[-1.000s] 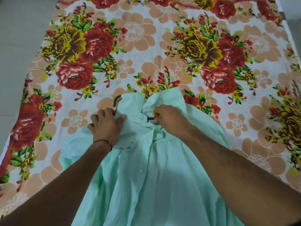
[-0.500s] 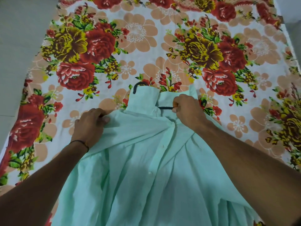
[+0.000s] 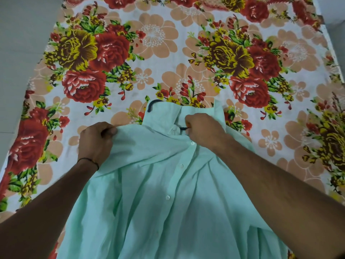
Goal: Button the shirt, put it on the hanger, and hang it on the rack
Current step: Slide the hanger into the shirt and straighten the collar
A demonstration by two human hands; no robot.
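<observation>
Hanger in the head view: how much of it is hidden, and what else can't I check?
Hanger: only the hook and a short black piece at the right hand show; the shirt covers the rest.
Shirt hem and lower buttons: cut off by the bottom edge of the head view.
Collar button: behind the right hand; fastened or not, cannot tell.
Rack: out of frame.

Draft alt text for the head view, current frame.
Two bare hands fit a mint-green shirt onto a black hanger on a floral bedsheet. The left hand grips shoulder fabric; the right hand pinches the hanger at the collar, its hook poking out beyond.
</observation>
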